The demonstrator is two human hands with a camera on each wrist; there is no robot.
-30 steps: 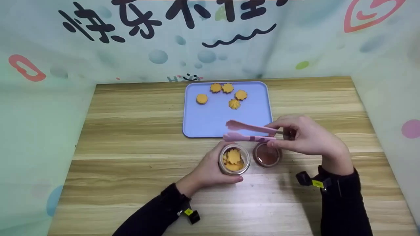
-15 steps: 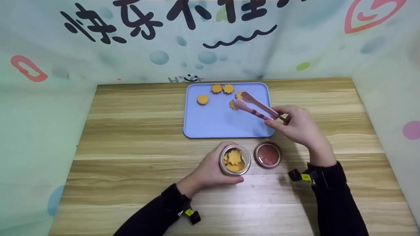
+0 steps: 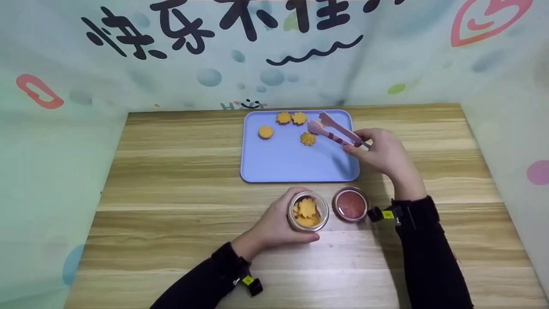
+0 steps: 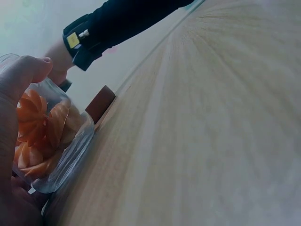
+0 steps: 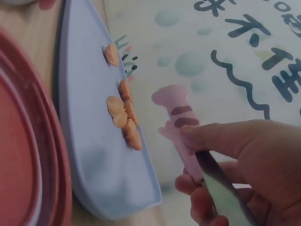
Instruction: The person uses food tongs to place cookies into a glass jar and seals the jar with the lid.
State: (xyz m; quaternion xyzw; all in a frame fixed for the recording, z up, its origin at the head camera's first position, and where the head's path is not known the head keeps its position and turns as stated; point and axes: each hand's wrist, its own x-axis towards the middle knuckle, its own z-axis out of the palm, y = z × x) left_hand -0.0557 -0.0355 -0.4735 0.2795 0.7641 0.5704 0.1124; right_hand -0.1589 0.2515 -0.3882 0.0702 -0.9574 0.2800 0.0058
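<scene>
On the wooden table (image 3: 171, 180), the blue tray (image 3: 279, 163) sits at the far middle, and everything else lies around it. Just in front of the tray's near edge stands a glass jar (image 3: 307, 211) with orange flower-shaped cookies inside. The left hand (image 3: 274, 225) wraps its fingers and thumb round the jar's side; the left wrist view shows the thumb (image 4: 21, 70) pressed over the glass rim. Right beside the jar, also just in front of the tray, lies a reddish-brown lid (image 3: 351, 204), flat on the table and apart from the jar.

Over the tray's far right corner, the right hand (image 3: 379, 152) pinches a pair of pink tongs (image 3: 332, 128) between thumb and fingers, gripping them near the handle end. The tong tips stand slightly apart, reaching toward the tray's far edge. I can count 4 cookies plainly on the tray: 2 (image 3: 291, 117) side by side at the far edge, 1 (image 3: 265, 131) to their left, 1 (image 3: 307, 138) nearer the middle. Whether the tips touch anything I cannot tell.
</scene>
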